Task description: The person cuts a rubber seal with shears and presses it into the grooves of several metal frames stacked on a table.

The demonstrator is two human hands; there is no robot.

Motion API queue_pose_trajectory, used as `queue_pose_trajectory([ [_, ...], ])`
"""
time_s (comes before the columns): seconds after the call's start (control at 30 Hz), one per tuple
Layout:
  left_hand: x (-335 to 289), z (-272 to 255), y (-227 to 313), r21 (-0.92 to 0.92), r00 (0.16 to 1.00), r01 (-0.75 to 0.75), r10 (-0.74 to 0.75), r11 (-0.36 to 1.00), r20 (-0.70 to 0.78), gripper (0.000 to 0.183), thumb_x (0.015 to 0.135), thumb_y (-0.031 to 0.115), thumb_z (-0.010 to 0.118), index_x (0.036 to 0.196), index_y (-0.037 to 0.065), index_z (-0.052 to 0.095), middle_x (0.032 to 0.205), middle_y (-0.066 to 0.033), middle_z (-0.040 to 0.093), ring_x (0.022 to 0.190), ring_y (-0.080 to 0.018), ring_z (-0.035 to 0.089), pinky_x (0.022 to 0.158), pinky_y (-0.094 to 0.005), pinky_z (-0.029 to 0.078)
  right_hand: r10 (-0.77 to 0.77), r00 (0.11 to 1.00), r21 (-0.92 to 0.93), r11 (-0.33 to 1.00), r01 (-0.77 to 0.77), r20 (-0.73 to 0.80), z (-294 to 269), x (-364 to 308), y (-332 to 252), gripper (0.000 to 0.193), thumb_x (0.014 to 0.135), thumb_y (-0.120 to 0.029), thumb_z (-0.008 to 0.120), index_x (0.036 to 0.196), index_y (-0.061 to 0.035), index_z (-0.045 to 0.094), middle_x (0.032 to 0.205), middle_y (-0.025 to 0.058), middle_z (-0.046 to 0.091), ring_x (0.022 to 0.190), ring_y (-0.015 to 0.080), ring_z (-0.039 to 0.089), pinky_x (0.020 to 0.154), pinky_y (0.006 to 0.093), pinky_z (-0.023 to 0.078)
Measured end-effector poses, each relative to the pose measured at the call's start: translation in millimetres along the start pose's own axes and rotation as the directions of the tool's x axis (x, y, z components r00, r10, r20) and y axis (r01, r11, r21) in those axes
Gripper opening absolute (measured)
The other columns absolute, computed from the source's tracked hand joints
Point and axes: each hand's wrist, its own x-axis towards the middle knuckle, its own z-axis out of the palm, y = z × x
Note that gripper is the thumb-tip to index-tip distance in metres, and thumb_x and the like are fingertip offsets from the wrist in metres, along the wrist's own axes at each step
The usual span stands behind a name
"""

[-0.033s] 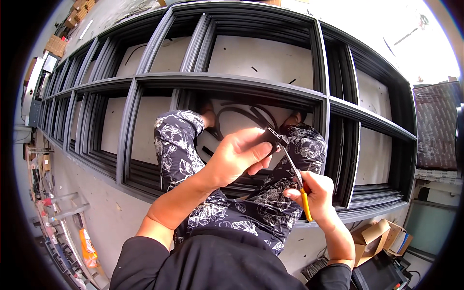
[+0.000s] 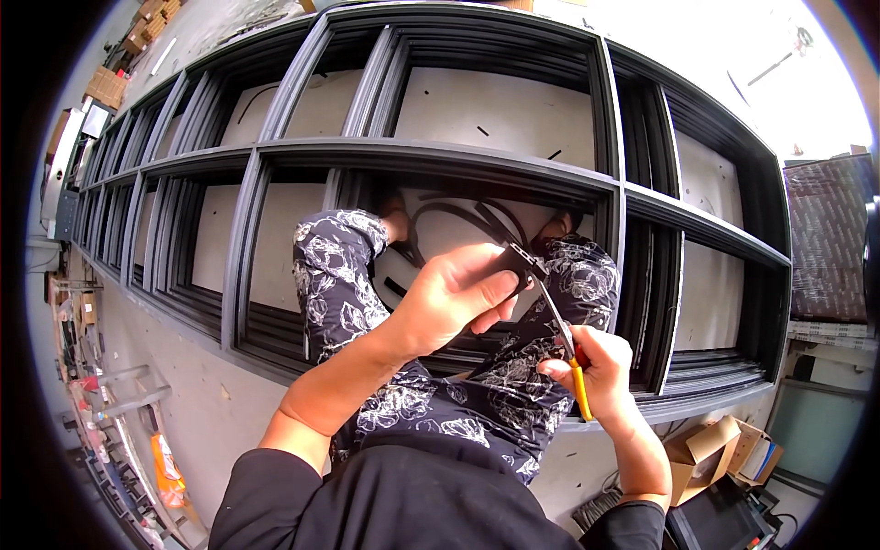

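Observation:
My left hand is closed round a small dark block-like piece, with the thumb pressed on its near side. Its exact kind is hard to make out. In my right hand is a long, slim metal tool with yellow handles, which looks like long-nose pliers. The metal end of the tool reaches up and left to the edge of the dark piece. Fingers of both hands partly cover what they hold. Below them, between my legs in patterned trousers, lie loops of black strip on the floor.
Around my legs lies a large stack of dark grey metal frames with crossbars. Short black offcuts are scattered on the floor. Opened cardboard boxes stand at lower right, a tall wrapped stack at right, a metal rack at left.

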Motion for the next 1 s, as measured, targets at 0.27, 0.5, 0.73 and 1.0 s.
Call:
queue_pose_trajectory([
  [0.27,2,2,2,-0.083,0.99,0.043,-0.031,0.996,0.14,0.025,0.102,0.025,0.058,0.103,0.0,0.063,0.072,-0.0022,0.06,0.056,-0.0077,0.049,0.055,-0.0211,0.039,0.504,0.829,0.523,0.787,-0.326,-0.242,3,-9,11,0.014,0.089,-0.013,0.069,0.088,-0.0012,0.063,0.059,-0.0005,0.052,0.048,0.0094,0.046,0.047,0.0227,0.038],
  [0.5,6,11,-8,-0.048,0.972,0.145,-0.133,0.988,0.193,0.024,0.101,0.024,0.061,0.102,0.0,0.063,0.076,-0.0023,0.062,0.058,-0.006,0.05,0.055,-0.0206,0.04,0.361,0.907,0.721,0.686,-0.099,-0.218,-12,11,-13,0.033,0.086,-0.012,0.073,0.115,-0.0003,0.061,0.077,0.0065,0.066,0.068,0.0112,0.063,0.062,0.0232,0.051],
  [0.73,4,-1,-10,0.033,0.941,0.207,-0.208,0.978,0.267,0.024,0.101,0.023,0.06,0.096,0.0,0.063,0.075,-0.0002,0.061,0.056,-0.0039,0.048,0.053,-0.0195,0.038,0.305,0.946,0.797,0.541,-0.27,0.114,-3,34,-29,0.041,0.081,-0.002,0.078,0.118,-0.0025,0.058,0.083,0.0004,0.062,0.073,0.0064,0.058,0.065,0.0208,0.047],
  [1.0,3,-26,-12,0.041,0.973,0.205,-0.208,0.978,0.095,0.025,0.101,0.023,0.06,0.099,-0.001,0.064,0.076,-0.002,0.062,0.059,-0.006,0.051,0.054,-0.0205,0.041,0.581,0.543,0.547,0.8,-0.246,-0.606,-43,-47,65,0.028,0.096,-0.022,0.068,0.115,-0.0041,0.059,0.078,0.0032,0.06,0.057,0.0089,0.054,0.052,0.0178,0.043],
])
